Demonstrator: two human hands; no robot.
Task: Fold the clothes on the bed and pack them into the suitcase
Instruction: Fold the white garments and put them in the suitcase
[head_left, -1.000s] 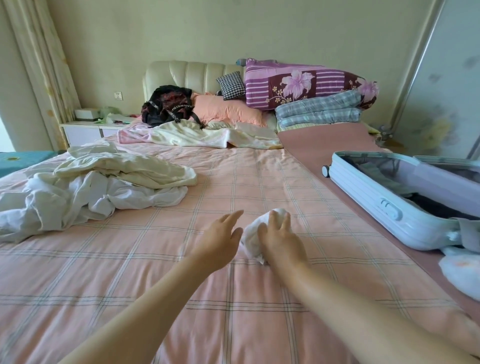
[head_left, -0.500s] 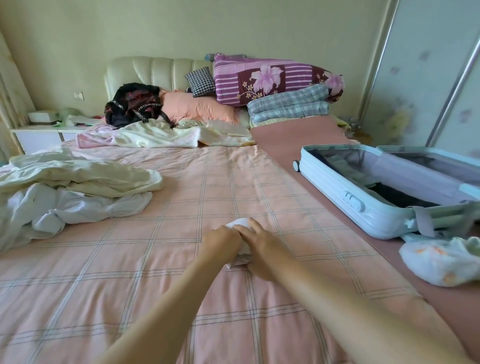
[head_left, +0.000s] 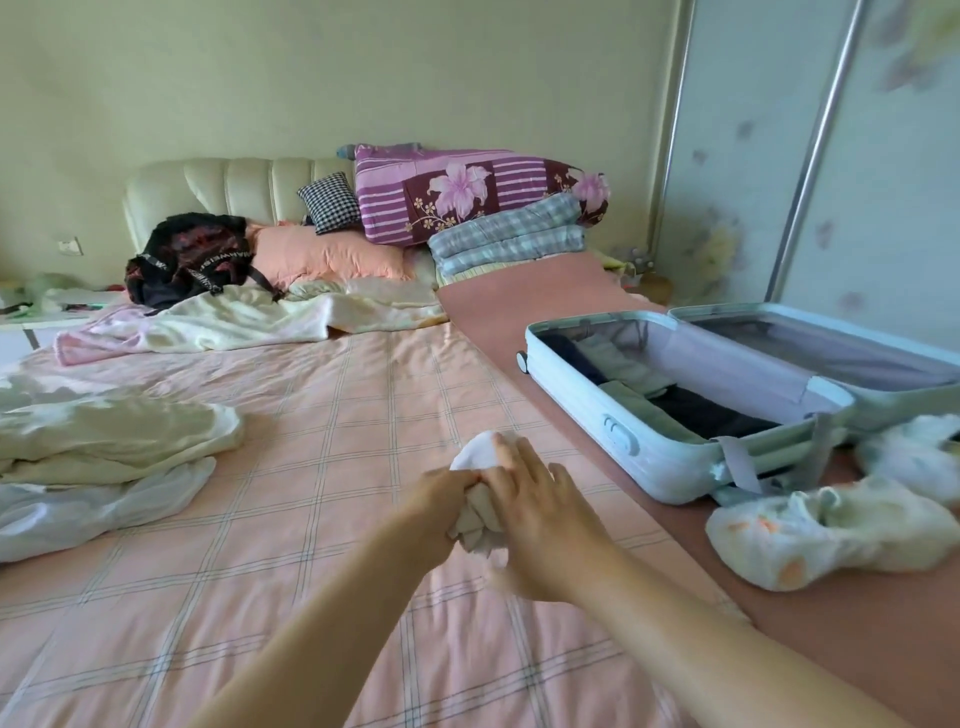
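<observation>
A small white rolled garment (head_left: 475, 457) sits bunched between both my hands above the pink checked bed sheet (head_left: 337, 415). My left hand (head_left: 441, 491) grips its left side with curled fingers. My right hand (head_left: 540, 519) wraps over its right side and top. The pale blue suitcase (head_left: 613, 415) lies open to the right on the bed, with dark and grey folded clothes inside. A heap of white and cream clothes (head_left: 104, 457) lies at the left edge of the bed.
Two crumpled white items with orange spots (head_left: 810, 535) lie in front of the suitcase. A black bag (head_left: 192, 254), pillows and folded quilts (head_left: 467, 197) pile up by the headboard. A cream blanket (head_left: 249, 322) lies across the bed's head. A wardrobe door stands at right.
Both hands closed round the white garment and bunched it tighter. The view swung right, bringing the suitcase and the spotted items nearer the middle.
</observation>
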